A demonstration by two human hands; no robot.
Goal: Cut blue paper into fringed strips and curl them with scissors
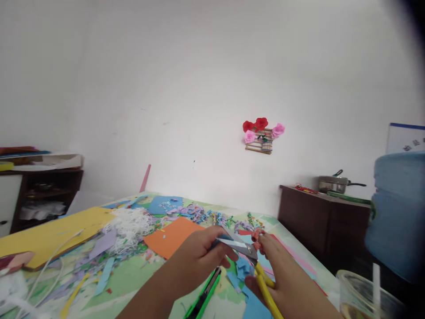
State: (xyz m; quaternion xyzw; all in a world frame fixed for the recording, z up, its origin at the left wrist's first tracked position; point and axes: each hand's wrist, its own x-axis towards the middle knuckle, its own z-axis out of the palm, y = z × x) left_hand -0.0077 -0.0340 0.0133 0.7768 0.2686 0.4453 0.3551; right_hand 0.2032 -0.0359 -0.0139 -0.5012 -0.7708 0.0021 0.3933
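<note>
A pair of scissors [250, 252] with yellow handles lies between my hands, its blades parted and pointing left. My right hand [282, 270] is closed around the handles, its thumb below them. At its fingertips is a curled piece of red paper [257, 235]; whether they grip it I cannot tell. My left hand [202, 254] has its fingers curled at the blade tips, with a small dark bluish bit at the pinch that I cannot make out. Beneath the hands lie blue paper pieces [244, 268] and a green utility knife [204, 297].
An orange sheet [175, 235], a pile of white shredded paper [131, 228] and yellow sheets [76, 226] cover the table's left side. Curled paper strips lie along the back. A plastic cup [358, 292] with a straw stands right, near a large blue water bottle [398, 212].
</note>
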